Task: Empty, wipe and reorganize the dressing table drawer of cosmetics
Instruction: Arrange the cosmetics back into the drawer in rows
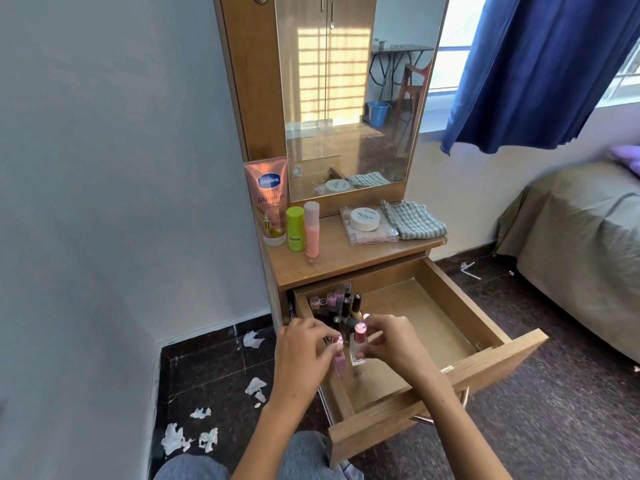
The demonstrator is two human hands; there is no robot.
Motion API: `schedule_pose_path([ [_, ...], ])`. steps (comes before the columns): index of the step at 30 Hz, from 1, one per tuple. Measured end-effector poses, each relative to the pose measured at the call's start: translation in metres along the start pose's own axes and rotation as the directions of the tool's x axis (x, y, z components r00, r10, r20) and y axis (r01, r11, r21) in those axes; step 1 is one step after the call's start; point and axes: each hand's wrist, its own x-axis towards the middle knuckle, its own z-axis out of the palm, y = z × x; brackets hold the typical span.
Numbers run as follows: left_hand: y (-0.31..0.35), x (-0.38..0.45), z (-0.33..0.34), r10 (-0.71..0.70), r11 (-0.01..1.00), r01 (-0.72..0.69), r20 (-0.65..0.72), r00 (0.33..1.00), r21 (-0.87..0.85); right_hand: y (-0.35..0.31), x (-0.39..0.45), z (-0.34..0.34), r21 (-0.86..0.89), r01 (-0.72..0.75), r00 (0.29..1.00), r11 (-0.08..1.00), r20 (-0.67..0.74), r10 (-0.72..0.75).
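From the head view we see the drawer (485, 317) pulled wide open under the counter (346, 258), with a cluster of small nail polish bottles (341, 304) standing in its back left corner; our left hand (304, 348) pinches a pink bottle (340, 362) with curled fingers at the drawer's left wall, and just beside it our right hand (391, 341) grips a clear bottle with a pink cap (358, 344). On the counter stand a Vaseline tube (270, 199), a green bottle (295, 228) and a pink spray bottle (311, 228), with a white jar (364, 218) on a clear case (372, 237) beside a folded checked cloth (412, 220), while torn paper scraps (194, 434) lie on the floor.
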Motion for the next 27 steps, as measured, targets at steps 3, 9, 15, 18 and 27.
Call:
schedule_pose_path([
  [3, 0.0, -0.001, 0.002, 0.003, 1.0, -0.002, -0.015, 1.0, 0.011, -0.001, 0.005, 0.009, -0.049, 0.004, 0.999, 0.999, 0.054, -0.001],
  [9, -0.002, 0.0, 0.003, 0.014, 1.0, -0.013, -0.009, 1.0, 0.027, 0.002, 0.008, 0.018, -0.073, 0.023, 0.998, 0.997, 0.067, -0.019],
  [15, 0.0, -0.003, 0.003, 0.011, 1.0, -0.011, -0.018, 1.0, -0.002, 0.0, 0.005, 0.015, -0.096, 0.049, 0.996, 0.994, 0.079, -0.042],
  [18, -0.001, -0.004, 0.003, 0.007, 1.0, -0.007, -0.012, 1.0, 0.005, 0.0, -0.001, 0.014, -0.181, 0.053, 0.997, 0.982, 0.069, -0.041],
  [27, -0.009, 0.007, -0.004, 0.006, 0.998, -0.015, -0.124, 0.992, -0.066, -0.01, -0.014, 0.008, -0.028, 0.035, 0.957, 0.999, -0.287, -0.041],
])
